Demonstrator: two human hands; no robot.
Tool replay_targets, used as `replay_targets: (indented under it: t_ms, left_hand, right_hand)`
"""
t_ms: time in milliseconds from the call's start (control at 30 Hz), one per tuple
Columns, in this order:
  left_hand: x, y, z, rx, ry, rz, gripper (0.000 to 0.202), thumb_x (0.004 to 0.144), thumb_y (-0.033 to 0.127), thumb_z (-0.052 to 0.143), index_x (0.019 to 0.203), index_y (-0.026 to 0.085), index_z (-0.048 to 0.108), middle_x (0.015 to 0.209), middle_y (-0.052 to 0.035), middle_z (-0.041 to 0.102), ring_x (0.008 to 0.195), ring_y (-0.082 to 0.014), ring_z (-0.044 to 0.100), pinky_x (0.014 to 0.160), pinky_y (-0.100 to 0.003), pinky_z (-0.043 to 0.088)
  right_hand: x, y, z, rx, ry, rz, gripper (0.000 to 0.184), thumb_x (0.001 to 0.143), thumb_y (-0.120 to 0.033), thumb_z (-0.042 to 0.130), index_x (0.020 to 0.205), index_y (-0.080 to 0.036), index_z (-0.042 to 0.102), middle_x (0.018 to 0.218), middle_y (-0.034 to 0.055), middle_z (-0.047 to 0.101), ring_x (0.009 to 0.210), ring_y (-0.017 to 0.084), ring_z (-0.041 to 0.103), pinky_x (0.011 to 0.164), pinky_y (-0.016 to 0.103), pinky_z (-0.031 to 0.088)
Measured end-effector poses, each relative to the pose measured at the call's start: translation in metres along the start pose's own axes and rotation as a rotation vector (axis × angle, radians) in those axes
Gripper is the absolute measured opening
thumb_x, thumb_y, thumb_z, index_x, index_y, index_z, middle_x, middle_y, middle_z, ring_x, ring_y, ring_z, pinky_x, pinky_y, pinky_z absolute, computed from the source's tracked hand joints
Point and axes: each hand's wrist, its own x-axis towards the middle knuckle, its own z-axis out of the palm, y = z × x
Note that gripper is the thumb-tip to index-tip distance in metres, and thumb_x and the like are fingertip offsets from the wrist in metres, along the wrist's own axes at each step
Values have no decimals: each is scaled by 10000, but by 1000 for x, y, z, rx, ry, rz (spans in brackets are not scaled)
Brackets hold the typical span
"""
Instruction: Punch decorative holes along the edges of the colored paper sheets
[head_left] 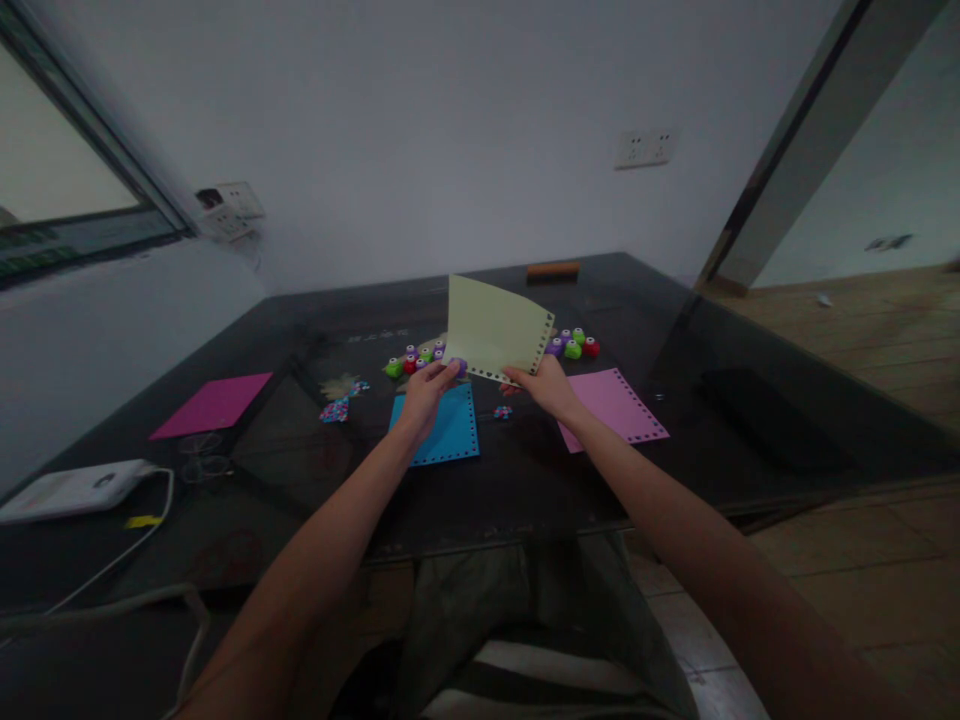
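Observation:
A pale yellow paper sheet (491, 325) with a punched border along its right and bottom edges is held upright over the dark table (525, 470). My left hand (429, 388) is closed on a small purple punch (458, 366) at the sheet's lower left corner. My right hand (546, 385) pinches the sheet's lower edge. Under the hands lie a blue sheet (450, 425) and a pink sheet (619, 405), both with punched edges.
Small green, red and purple punches sit in clusters behind the sheet (411, 360) (574, 347). A magenta sheet (214, 405), paper scraps (336, 408), glasses (204, 465) and a white device with a cable (75, 490) lie left. An orange block (553, 269) rests at the far edge.

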Motion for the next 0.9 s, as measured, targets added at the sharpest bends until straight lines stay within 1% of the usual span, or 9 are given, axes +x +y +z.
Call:
replay_targets:
  t_ms: [300,633,900]
  left_hand:
    - [-2,4,3,-7,3,-1,234,618,302,772,761,134,695,801,-48,687,769,-150,617,773,-281,443]
    - [-2,3,2,2,15,8,203,637,282,768,751,130,696,782,-55,679,760,-153,616,768,-285,434]
    - [-1,1,1,24,6,42,192,640,289,763,745,140,702,781,-52,684,765,-154,617,787,-287,441]
  right_hand:
    - [0,0,0,-1,3,-4,121,737,-198,631,829,-122,611,626,58,680,539,187,653,595,342,581]
    - [-1,0,0,-17,-10,-9,100,753,-205,619,816,-127,612,620,52,671,542,175,648,612,338,577]
    - [0,1,0,-27,-7,0,134,748,-230,632,819,-117,616,629,64,672,548,180,651,594,333,572]
